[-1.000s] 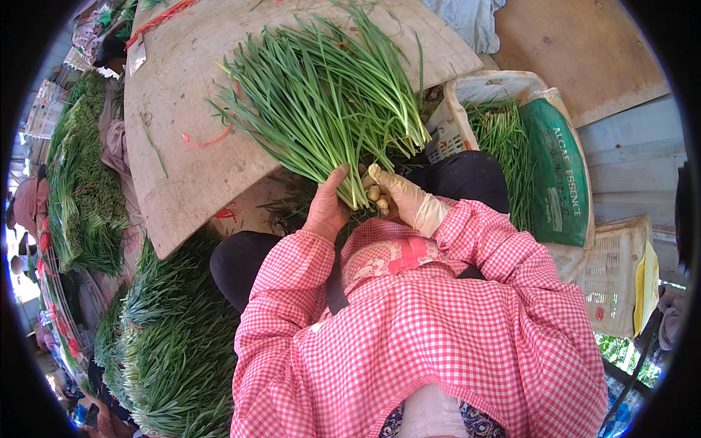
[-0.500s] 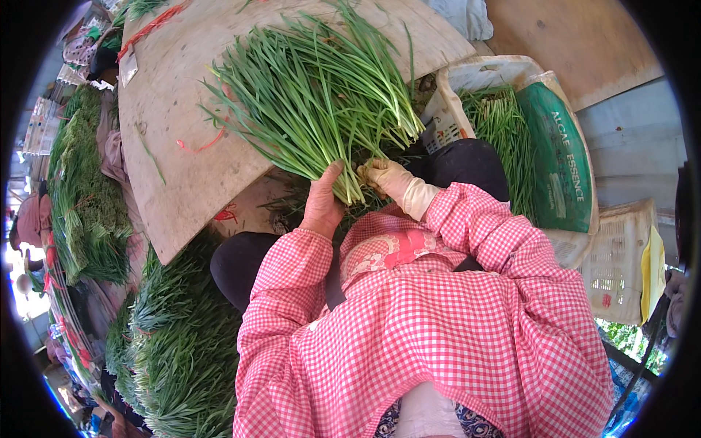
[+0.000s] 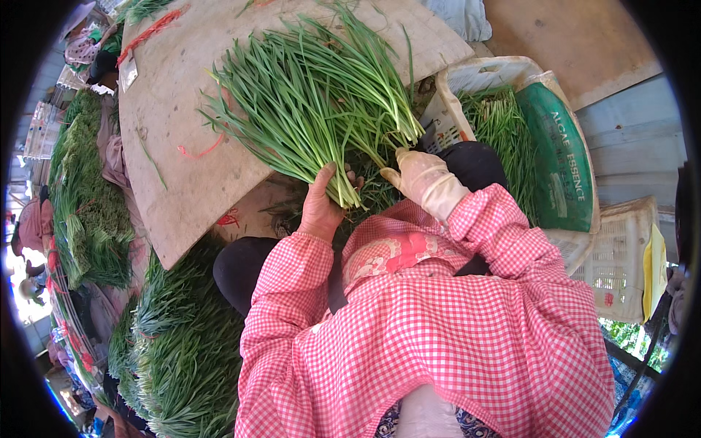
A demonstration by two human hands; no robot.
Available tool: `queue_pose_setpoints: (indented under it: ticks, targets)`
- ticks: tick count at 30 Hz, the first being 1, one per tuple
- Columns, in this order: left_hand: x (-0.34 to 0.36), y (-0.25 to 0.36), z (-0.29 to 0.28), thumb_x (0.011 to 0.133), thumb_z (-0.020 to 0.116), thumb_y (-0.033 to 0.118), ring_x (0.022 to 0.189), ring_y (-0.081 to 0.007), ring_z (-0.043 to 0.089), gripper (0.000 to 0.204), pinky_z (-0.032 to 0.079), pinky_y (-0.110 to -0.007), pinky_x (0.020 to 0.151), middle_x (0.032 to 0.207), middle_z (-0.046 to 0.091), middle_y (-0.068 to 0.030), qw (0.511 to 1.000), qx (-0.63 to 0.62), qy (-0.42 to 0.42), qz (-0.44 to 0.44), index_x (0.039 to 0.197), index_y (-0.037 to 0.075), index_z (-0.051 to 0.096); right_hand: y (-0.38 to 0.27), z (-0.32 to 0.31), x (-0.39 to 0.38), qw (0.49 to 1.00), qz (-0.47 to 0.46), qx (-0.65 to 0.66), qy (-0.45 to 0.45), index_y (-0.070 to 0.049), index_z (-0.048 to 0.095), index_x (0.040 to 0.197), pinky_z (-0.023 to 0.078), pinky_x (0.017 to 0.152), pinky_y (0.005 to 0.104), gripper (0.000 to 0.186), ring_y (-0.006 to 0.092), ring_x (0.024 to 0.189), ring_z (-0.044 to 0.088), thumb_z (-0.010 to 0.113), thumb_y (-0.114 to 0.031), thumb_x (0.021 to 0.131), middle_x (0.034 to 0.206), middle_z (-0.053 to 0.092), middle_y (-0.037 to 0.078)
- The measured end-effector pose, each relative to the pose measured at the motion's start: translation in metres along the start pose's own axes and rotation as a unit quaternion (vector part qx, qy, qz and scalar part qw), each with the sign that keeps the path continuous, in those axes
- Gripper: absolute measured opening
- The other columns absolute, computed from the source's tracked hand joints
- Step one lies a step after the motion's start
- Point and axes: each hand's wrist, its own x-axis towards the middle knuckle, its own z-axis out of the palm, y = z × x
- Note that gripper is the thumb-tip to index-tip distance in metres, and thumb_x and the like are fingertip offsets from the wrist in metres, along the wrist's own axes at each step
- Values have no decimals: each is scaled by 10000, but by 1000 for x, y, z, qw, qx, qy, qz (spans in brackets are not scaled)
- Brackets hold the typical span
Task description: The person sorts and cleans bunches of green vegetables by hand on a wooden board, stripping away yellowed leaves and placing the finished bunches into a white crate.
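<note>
Long green leafy stalks that look like garlic chives lie fanned over the board's near edge. My bare left hand is closed round the pale stem ends of one bunch, its leaves pointing away from me. To its right, my gloved right hand has thumb and forefinger apart beside the lower stems of a second bunch. Its other fingers are partly hidden. That second bunch rests on the board with its cut ends towards the crate.
The pale wooden board carries red ties. At right stands a white plastic crate with chives and a green sack. Large chive heaps lie at left, and another crate sits at lower right. Other people are at far left.
My right hand has moved right, away from the stem ends beside my left hand, and its thumb has spread. My left hand keeps its hold almost in place.
</note>
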Motion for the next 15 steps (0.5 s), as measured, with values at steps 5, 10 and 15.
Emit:
queue_pose_setpoints:
  ticks: [5,10,15]
  targets:
    - [4,-1,3,828,607,221,700,-148,544,296,482,-316,656,832,565,-58,999,-18,-33,-23,1002,-2,519,18,54,53,961,-1,267,-66,-9,594,990,483,603,345,483,250,665,623,525,-465,849,724,628,99]
    - [8,5,-6,818,617,218,687,-138,515,283,463,-292,631,827,539,-48,998,-43,-50,-26,977,4,521,11,-19,41,685,-21,693,-225,-33,591,806,261,403,197,343,44,407,294,550,-369,867,500,331,-81]
    - [6,10,-3,813,619,221,671,-138,514,223,468,-303,605,746,540,-46,999,-27,-39,-3,909,34,544,11,-84,35,459,-125,843,-252,-15,557,872,241,398,195,313,32,419,273,503,-321,903,523,319,-71]
